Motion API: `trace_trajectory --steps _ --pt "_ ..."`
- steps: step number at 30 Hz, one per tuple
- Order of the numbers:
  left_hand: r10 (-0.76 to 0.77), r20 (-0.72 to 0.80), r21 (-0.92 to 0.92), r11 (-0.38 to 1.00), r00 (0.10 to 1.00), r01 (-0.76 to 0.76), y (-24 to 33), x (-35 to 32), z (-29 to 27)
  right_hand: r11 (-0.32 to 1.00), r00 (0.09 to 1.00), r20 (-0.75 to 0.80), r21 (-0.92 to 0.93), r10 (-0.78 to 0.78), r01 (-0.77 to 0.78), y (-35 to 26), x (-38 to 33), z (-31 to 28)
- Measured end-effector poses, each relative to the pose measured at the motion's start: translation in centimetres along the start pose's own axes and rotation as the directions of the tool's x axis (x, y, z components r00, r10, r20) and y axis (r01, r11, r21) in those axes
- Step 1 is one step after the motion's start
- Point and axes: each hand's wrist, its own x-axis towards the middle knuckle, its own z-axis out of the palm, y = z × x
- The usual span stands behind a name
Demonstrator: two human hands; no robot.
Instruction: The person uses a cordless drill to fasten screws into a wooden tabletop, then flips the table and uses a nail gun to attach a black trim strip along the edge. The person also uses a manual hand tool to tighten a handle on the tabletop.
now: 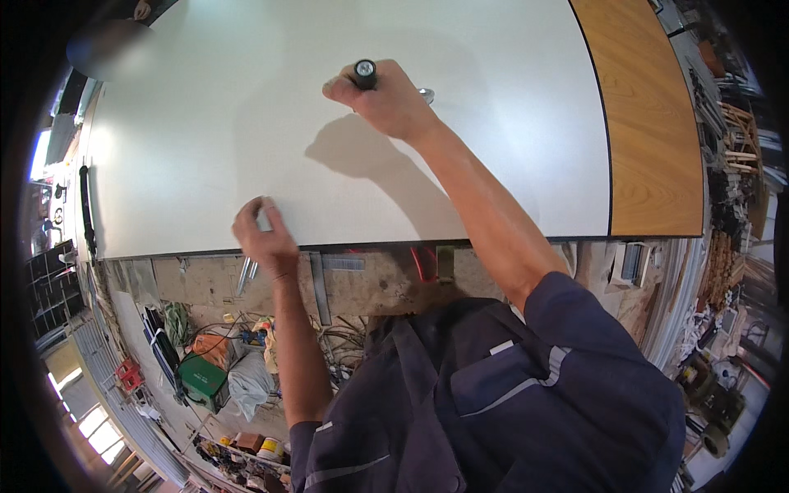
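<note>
Two hands on white panel (pixel 246 123), flat across bench, filling upper view. Right hand (pixel 386 103) fisted around black tool (pixel 365 74), tip against surface mid-panel. Left hand (pixel 265 238) at near edge, fingers curled together, pressing down. Panel probably stiff, heavy, slick-faced; best gripped by edges.

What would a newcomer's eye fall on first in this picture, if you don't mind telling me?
First, the large white panel that fills the upper picture, with a wood-coloured board along its right side. On it, the right hand grips a black cylindrical tool near the top centre, casting a clear shadow, while the left hand rests at the panel's near edge. Below lies a cluttered workshop floor.
</note>
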Motion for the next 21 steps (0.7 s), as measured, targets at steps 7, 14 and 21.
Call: trace_trajectory --steps 7,14,21 --pt "-0.146 0.032 0.035 0.989 0.989 0.145 -1.5 1.8 -0.3 0.998 0.991 0.134 -0.065 -0.003 0.012 1.5 0.2 -0.5" --pt "-0.127 -0.005 0.040 0.991 0.992 0.127 -2.3 2.2 -0.7 0.990 0.972 0.202 -0.096 0.123 -0.105 -0.5 -3.9 -1.9" --pt "-0.067 0.003 0.074 0.995 0.998 0.067 -2.8 2.1 0.5 0.999 0.996 -0.091 0.043 -0.006 0.010 0.4 -6.1 -1.0"
